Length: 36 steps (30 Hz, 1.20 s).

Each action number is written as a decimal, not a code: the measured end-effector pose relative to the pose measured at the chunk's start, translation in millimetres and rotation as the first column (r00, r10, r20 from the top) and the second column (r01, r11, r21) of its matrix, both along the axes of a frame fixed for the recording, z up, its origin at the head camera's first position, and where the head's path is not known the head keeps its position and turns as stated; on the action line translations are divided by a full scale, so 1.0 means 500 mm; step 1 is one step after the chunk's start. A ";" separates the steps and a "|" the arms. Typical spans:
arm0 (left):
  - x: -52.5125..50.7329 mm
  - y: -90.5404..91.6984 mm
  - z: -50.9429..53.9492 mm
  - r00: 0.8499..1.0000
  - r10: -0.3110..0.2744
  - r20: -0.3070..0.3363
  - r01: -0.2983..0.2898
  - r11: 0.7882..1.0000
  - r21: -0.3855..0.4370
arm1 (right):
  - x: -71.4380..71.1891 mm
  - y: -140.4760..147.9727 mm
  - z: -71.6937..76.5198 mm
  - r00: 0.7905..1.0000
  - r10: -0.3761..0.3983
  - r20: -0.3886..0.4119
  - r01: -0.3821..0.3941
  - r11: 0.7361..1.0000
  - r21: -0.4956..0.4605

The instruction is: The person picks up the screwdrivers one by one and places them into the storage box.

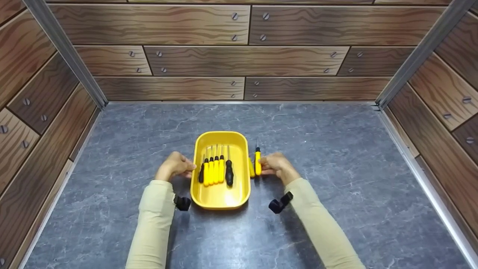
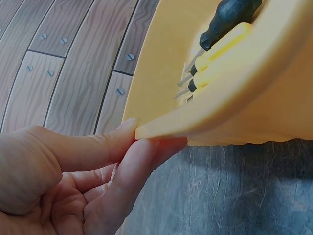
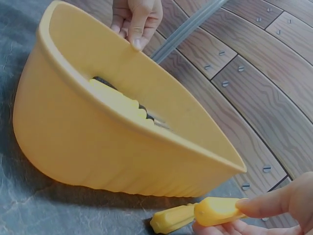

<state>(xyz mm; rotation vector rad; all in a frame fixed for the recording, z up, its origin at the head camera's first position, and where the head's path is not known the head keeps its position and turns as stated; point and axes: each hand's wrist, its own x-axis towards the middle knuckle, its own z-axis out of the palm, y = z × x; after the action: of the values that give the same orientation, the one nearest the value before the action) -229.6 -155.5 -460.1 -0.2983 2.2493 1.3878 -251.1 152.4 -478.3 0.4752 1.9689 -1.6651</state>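
A yellow plastic tub (image 1: 220, 196) stands on the table with several yellow-handled screwdrivers (image 1: 214, 172) lying side by side in it. Two black-handled ones flank them: a thick one (image 1: 229, 173) on the right and a thinner one (image 1: 201, 173) on the left. My left hand (image 1: 175, 164) pinches the tub's left rim between thumb and fingers. Outside the tub's right wall, my right hand (image 1: 278, 167) holds a yellow screwdriver (image 1: 258, 160) by its handle, shaft pointing away from me. Close beside it, another yellow handle (image 3: 171, 219) lies on the table against the tub, its shaft hidden.
The dark grey marbled tabletop (image 1: 336, 157) extends around the tub. Wood-patterned panels (image 1: 198, 61) wall in the back and both sides, with metal strips (image 1: 422, 160) along the edges. Each wrist carries a small black camera mount (image 1: 280, 203).
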 end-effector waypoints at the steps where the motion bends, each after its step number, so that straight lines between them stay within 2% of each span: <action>1: 0.000 0.000 0.000 1.000 -0.002 0.000 0.002 1.000 0.000 | 0.000 -0.001 0.002 1.000 0.002 -0.001 -0.002 1.000 0.000; 8: 0.002 0.000 0.001 1.000 0.011 0.004 -0.011 1.000 0.003 | 0.005 -0.009 0.016 1.000 0.009 -0.017 -0.009 1.000 -0.016; 20: 0.000 -0.001 -0.002 1.000 0.001 0.006 -0.001 1.000 0.014 | 0.013 -0.025 0.047 0.994 0.042 -0.097 -0.044 0.999 -0.015; 36: 0.000 0.000 0.000 1.000 0.001 -0.006 -0.001 1.000 0.016 | 0.014 -0.057 0.063 0.994 0.053 -0.098 -0.051 0.998 0.023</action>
<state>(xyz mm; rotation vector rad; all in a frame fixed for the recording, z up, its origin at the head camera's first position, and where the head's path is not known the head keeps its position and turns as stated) -229.4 -155.7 -460.0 -0.2908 2.2416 1.4084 -243.9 123.7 -446.7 0.3518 2.0522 -1.6667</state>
